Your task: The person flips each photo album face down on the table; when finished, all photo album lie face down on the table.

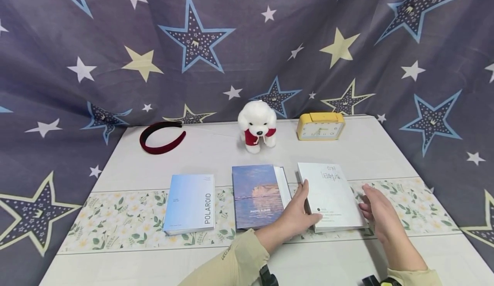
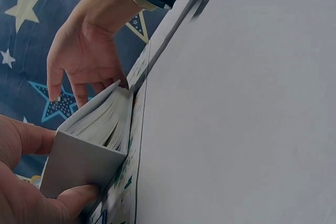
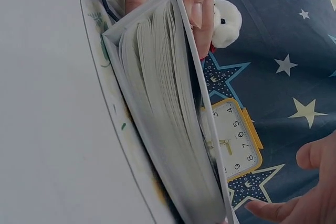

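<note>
A white photo album (image 1: 333,200) with dark lettering lies on the table, its thick pages showing in the right wrist view (image 3: 157,66). My left hand (image 1: 291,215) grips it at the spine, thumb over the lower left corner of the cover and fingers along the left side. Beside the album's right edge, my right hand (image 1: 382,217) has its fingers loosely extended and holds nothing; whether its fingertips touch the edge I cannot tell. Just left of the left hand lies a blue photo album (image 1: 256,196) with a painted cliff and sea.
Farther left lies a light blue Polaroid album (image 1: 191,202). Behind the albums are a dark red headband (image 1: 164,149), a white plush dog (image 1: 256,121) in red and a yellow clock (image 1: 321,127). A floral strip (image 1: 123,221) crosses the white table; a starry cloth hangs behind.
</note>
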### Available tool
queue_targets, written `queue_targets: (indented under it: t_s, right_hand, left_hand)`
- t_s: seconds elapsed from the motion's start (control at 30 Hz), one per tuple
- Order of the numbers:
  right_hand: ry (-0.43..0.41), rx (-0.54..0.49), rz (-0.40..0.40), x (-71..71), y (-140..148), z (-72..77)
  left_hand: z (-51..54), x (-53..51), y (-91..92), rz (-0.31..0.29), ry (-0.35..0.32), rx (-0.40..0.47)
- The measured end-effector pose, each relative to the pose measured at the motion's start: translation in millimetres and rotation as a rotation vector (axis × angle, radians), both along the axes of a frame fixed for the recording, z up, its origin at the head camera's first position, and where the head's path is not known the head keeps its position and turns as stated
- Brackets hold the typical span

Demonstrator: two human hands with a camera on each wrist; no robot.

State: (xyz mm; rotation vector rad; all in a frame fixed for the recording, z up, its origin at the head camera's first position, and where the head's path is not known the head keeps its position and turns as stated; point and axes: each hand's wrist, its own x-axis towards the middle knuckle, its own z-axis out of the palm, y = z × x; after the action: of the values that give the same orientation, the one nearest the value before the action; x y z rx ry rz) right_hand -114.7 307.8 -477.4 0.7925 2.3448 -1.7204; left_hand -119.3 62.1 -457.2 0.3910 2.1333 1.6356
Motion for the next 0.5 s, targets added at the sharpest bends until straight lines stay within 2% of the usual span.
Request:
queue_targets:
  t_s: [0.1,0.2,0.27,0.33,0.5]
  right_hand:
    - [0.006,0.008,-0.017,-2.4,4,-7.9]
    - [0.032,0.032,0.0,-4.1,8,-16.1]
    - [0.048,0.036,0.016,-2.0,5,-11.0]
    - [0.061,0.036,0.039,-1.4,6,-12.0]
    - [0.076,0.062,0.06,-7.4,18,-34.9]
  left_hand:
    - [-0.7,-0.5,-0.5,0.002,-0.007,0.006]
    - [-1.2,-0.8,-0.7,0.001,-0.008,0.009]
    - [-1.3,-0.8,-0.7,0.001,-0.013,0.009]
    - [-1.7,-1.0,-0.8,0.001,-0.017,0.014]
    - [-4.2,-0.9,-1.0,0.011,-0.024,0.009]
